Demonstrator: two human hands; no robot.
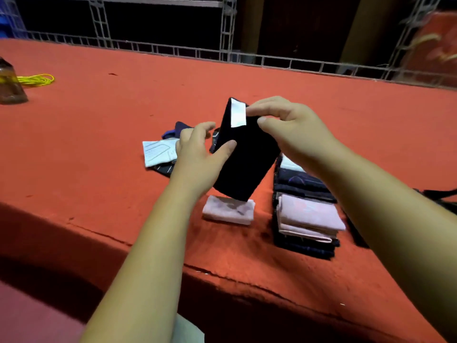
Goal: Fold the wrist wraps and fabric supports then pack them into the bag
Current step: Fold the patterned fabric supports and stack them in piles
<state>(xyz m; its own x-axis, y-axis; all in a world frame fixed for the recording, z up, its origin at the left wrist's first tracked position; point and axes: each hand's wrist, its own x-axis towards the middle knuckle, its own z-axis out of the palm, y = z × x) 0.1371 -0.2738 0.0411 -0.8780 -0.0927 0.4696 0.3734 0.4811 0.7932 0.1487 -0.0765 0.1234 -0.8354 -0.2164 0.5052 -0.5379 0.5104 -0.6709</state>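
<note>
A black fabric wrap (244, 159) with a white label at its top is held up above the red table, tilted. My left hand (197, 154) holds its left edge, thumb on the front. My right hand (284, 127) pinches its upper right edge beside the label. Below it lies a folded pink piece (228, 210). To the right stands a stack of folded dark and pink pieces (306, 219). Behind my left hand lie unfolded pieces, one white with a printed pattern (158, 152). A black bag (442, 199) shows partly at the right edge.
The red cloth-covered table (99, 144) has its front edge running diagonally below my arms. A brownish glass container (10, 82) and a coil of yellow cord (37, 79) sit at the far left. A metal lattice rail (222, 53) borders the far side.
</note>
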